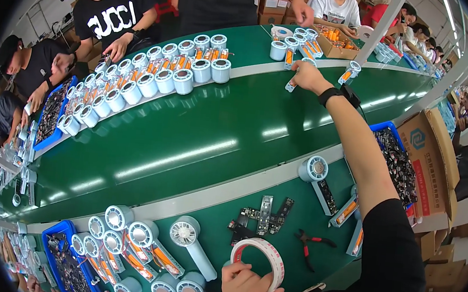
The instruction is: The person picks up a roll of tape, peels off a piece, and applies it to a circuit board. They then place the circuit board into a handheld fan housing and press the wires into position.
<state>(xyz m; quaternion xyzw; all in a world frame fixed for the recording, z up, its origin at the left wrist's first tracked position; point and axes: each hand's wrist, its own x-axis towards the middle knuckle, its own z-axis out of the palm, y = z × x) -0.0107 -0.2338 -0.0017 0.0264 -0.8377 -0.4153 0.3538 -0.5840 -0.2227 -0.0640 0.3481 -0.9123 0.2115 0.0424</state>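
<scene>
At the lower middle, my left hand (248, 291) is closed around a roll of tape (278, 263), white with red print on its outer side. My right arm stretches across the green conveyor belt to its far side. There my right hand (311, 78) has its fingers closed on a light-blue handheld fan (291, 86), mostly hidden beneath the hand. Several more fan bodies with orange batteries in open handles stand just beyond it. Nearer me lie a single fan with a pale closed handle (201, 255), dark circuit boards (264, 215) and red-handled pliers (310, 248).
Rows of light-blue fans (147, 85) line the belt's far edge. Blue bins of small dark parts stand at lower left (68, 259) and right (398, 162), beside a cardboard box (430, 159). A metal post (381, 30) rises beyond my right hand. Co-workers sit opposite.
</scene>
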